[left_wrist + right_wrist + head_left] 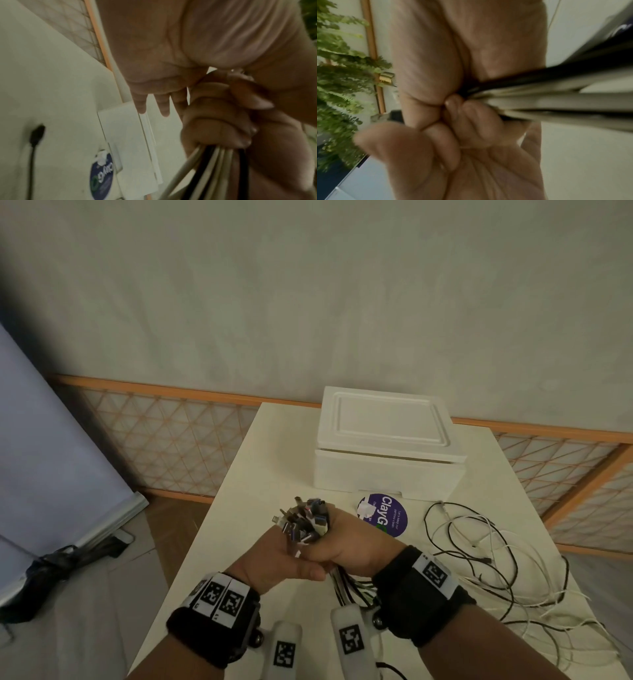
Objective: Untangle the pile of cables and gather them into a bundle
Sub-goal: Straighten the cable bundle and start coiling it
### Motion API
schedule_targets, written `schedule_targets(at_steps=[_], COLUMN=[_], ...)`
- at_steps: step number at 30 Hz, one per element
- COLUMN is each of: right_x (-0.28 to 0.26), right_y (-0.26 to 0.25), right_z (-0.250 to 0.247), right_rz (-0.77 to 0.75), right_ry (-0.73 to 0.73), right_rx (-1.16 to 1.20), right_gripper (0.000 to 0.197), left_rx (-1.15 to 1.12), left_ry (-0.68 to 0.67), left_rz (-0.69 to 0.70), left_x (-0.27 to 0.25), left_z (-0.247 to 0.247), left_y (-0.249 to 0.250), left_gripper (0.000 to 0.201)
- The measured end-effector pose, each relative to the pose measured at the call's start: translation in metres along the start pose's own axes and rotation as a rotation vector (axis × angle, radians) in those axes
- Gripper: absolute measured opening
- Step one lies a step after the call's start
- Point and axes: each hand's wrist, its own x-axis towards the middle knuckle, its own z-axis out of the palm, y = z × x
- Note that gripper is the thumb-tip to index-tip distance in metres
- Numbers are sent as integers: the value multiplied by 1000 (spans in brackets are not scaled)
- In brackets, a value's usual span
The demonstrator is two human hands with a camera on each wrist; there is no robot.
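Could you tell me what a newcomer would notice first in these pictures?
First, both hands, the left hand and right hand, meet mid-table around a bunch of cable plugs that stick up between them. The cables' loose black and white lengths trail in loops on the table to the right. Behind stands a closed white foam box, with a purple round sticker before it.

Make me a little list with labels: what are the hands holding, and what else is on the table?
right hand: grips the cable bundle just below the plugs
left hand: cupped against the right hand, fingers straight
loose cables: trail over the table to the right
white box: lid on, behind the hands
purple sticker: in front of the box
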Motion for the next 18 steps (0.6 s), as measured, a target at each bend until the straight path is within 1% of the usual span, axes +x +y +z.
schedule_targets(at_steps=[1,2,4,5,6,8,11,13,15,16,18], right_x=[0,0,-3,-4,-4,-3,-4,-5,-7,-6,-9], right_y=[1,3,4,6,8,12,11,9,8,10,15], right_z=[0,-1,1,2,2,3,0,-2,-1,-1,-1], right_rz=[19,52,106,124,137,133,132,126,114,101,47], right_ry=[-36,-80,-186,-228,-237,-209,-180,-211,-191,-147,-35], right_rx=[0,-3,-5,18,39,45,57,64,109,126,115], right_gripper=[30,31,25,27,28,30,33,26,17,15,16], left_rx=[-27,-33,14,61,101,142,119,74,48,58,109], left_ry=[-19,-26,-76,-111,-145,-158,-73,-17,65,120,233], left_rz=[-2,9,85,115,127,139,195,199,187,193,205], left_x=[1,3,5,5,5,6,6,6,6,7,7], left_z=[1,1,1,2,4,6,11,14,17,17,19], left_y=[6,11,20,25,29,32,28,24,23,23,24], left_gripper=[69,71,72,68,63,55,39,34,32,29,26])
